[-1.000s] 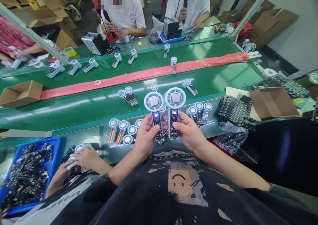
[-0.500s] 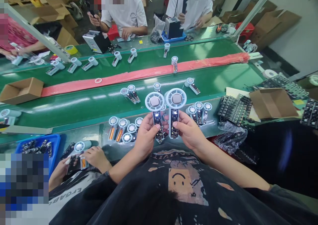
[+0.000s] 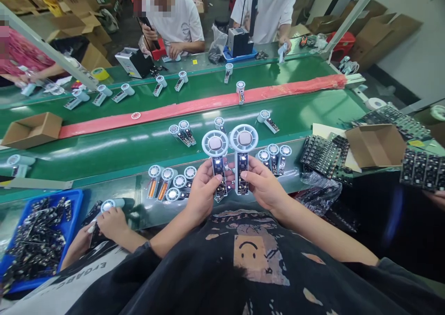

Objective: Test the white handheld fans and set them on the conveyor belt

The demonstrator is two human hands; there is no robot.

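While the left hand (image 3: 200,191) is closed around the handle of a pale-blue plastic device with a ring-shaped head and a bare black circuit board (image 3: 218,164), thumb on the board, the right hand (image 3: 266,185) is clamped likewise on a second pale-blue plastic device with a round vented head (image 3: 242,163). Both devices are held upright with heads side by side, above the near edge of the grey-green desk (image 3: 135,185), a small white light shining on each board.
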